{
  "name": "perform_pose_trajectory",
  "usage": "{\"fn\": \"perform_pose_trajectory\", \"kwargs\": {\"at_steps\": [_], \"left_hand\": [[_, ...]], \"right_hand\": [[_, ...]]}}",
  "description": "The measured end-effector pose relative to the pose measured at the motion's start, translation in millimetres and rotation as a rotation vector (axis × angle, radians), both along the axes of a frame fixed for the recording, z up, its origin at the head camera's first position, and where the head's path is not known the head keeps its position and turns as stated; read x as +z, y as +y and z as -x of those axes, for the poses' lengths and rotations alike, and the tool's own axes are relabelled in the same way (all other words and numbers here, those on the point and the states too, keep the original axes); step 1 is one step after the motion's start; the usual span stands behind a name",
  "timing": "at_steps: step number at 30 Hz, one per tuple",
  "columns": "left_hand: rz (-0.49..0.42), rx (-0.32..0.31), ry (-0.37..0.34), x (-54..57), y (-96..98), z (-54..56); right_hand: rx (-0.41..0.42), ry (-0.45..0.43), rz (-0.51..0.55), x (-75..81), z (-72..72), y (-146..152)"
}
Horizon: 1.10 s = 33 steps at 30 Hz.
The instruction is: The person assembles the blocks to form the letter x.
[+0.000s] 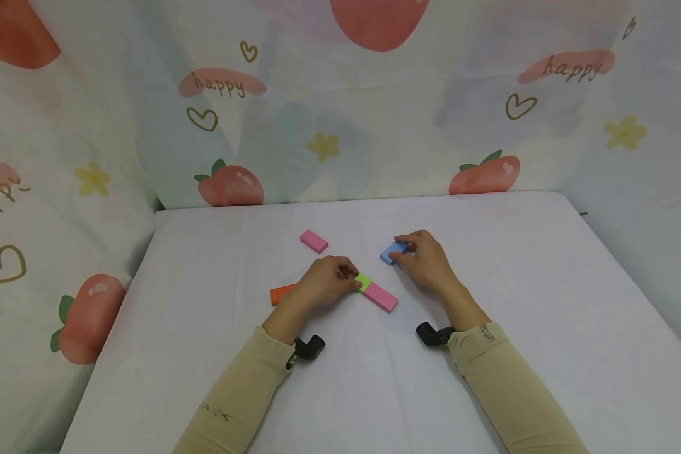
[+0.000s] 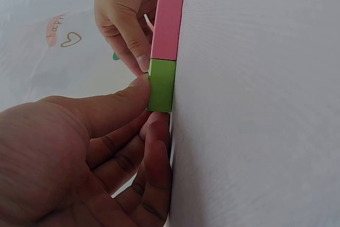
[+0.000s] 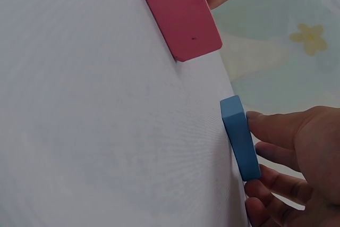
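A small green block [image 1: 364,282] lies end to end with a pink block [image 1: 381,297] on the white table. My left hand [image 1: 328,280] pinches the green block, its thumb on the edge and fingers at the near end in the left wrist view. To the right and farther back, my right hand [image 1: 428,261] holds a blue block [image 1: 391,254] between thumb and fingers. The right wrist view shows this blue block [image 3: 240,139] low at the table surface; whether it touches the cloth I cannot tell.
Another pink block [image 1: 314,241] lies farther back, left of the blue one. An orange block [image 1: 281,294] is partly hidden behind my left hand and wrist. A patterned cloth [image 1: 374,126] rises behind the table's back edge.
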<state>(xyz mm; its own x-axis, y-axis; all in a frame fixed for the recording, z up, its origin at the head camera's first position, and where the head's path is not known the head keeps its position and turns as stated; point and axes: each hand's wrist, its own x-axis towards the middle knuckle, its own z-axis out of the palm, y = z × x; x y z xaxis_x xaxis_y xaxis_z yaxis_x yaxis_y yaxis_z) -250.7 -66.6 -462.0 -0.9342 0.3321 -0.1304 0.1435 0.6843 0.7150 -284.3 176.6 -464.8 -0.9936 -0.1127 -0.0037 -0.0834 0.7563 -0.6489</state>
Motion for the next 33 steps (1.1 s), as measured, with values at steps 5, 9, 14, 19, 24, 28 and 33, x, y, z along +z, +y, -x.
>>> {"fn": "perform_pose_trajectory", "kwargs": {"at_steps": [5, 9, 14, 19, 24, 28, 33], "left_hand": [[0.0, -0.001, -0.001, -0.2, -0.3, 0.5], [-0.007, 0.0, -0.004, -0.6, -0.4, 0.9], [-0.012, -0.007, -0.002, -1.6, -0.6, 2.1], [-0.013, -0.011, 0.001, -1.0, -0.8, 2.3], [-0.012, -0.014, -0.006, -0.1, -0.8, 2.4], [-0.013, -0.014, -0.014, 0.2, -0.9, 2.0], [-0.018, -0.015, -0.016, 0.2, -0.8, 2.1]], "right_hand": [[0.005, 0.0, 0.0, 0.3, -0.5, 0.3], [0.011, 0.0, -0.002, 1.2, -0.9, 0.1], [0.012, -0.002, 0.001, 2.5, -1.4, -0.3], [0.013, -0.003, 0.005, 2.9, -1.0, -0.3], [0.02, -0.002, 0.006, 2.9, -0.2, 0.1], [0.023, -0.002, -0.001, 2.3, -0.1, 0.4], [0.025, -0.005, 0.0, 1.7, -0.1, 0.3]]}}
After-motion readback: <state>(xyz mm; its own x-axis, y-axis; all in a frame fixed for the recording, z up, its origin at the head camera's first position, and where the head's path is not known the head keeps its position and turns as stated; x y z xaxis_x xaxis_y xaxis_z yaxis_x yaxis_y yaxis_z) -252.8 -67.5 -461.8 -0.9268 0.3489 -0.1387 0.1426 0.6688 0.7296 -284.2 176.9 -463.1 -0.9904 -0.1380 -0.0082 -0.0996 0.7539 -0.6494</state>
